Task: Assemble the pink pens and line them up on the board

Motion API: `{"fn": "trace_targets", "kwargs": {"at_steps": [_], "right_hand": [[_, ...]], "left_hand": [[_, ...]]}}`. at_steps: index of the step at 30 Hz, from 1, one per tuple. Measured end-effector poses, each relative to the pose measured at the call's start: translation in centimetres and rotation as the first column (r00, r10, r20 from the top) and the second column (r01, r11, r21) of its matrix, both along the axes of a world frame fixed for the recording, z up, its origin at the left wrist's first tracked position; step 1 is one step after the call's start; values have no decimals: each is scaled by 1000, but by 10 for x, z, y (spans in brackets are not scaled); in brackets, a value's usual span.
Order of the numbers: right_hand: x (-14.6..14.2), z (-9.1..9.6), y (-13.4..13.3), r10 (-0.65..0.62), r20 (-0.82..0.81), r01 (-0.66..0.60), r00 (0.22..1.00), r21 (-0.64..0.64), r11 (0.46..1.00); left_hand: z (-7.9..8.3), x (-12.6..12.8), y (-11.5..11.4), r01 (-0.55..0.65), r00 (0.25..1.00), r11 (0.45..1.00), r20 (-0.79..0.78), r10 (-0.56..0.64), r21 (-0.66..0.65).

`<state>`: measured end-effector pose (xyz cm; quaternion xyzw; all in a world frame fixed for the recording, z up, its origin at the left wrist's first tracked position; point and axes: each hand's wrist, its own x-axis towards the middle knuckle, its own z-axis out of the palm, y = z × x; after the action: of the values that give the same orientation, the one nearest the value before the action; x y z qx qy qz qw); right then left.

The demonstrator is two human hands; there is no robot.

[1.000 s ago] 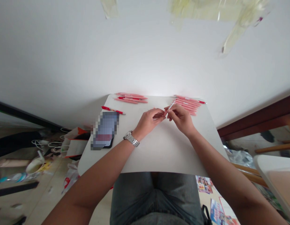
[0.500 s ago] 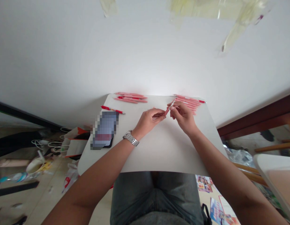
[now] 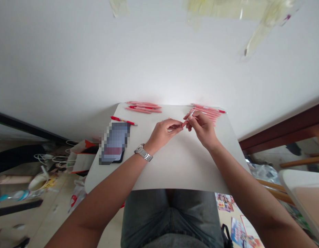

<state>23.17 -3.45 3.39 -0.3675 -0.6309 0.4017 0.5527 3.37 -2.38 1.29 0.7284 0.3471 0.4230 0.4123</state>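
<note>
My left hand (image 3: 163, 133), with a metal watch on the wrist, is closed in a pinch on a small pale pen part that I cannot name. Just to its right, my right hand (image 3: 202, 126) grips a pink pen (image 3: 188, 119) that points up and to the right. Both hands hover over the middle of a small white table (image 3: 174, 165). A pile of pink pens (image 3: 144, 107) lies at the table's far left. Another pile of pink pens (image 3: 208, 112) lies at the far right, just behind my right hand.
A single red pen (image 3: 123, 121) lies near the left edge, beside a phone (image 3: 114, 143) with a blurred screen. White wall stands right behind the table. Bags and clutter cover the floor at left; a wooden rail and a second table are at right.
My right hand has shifted slightly up and right with the pink pen, drawing a little away from my left hand. My left hand has barely moved.
</note>
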Motion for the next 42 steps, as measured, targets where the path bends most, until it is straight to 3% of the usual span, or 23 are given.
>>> {"fn": "trace_targets", "kwargs": {"at_steps": [3,7,20,31,38,42], "right_hand": [[0,-7,1,38,75,-37,997,-9,999],[0,-12,2,47,80,-47,996,-1,999],[0,-4,2,31,9,-31,999,-4,1000],[1,1,1,17,-4,-17,1000,-103,994],[4,-11,6,104,49,-95,993,-154,983],[5,-15,8,98,83,-89,992,-112,990]], "left_hand": [[-2,0,2,34,996,999,-78,-32,16],[-4,-1,4,39,997,999,-65,-38,17],[2,-1,1,23,1000,999,22,-22,-47],[4,-2,0,37,999,998,2,-37,-53],[-3,-4,4,7,999,998,34,-5,-64],[-1,-4,3,20,999,997,52,-16,-80]]}}
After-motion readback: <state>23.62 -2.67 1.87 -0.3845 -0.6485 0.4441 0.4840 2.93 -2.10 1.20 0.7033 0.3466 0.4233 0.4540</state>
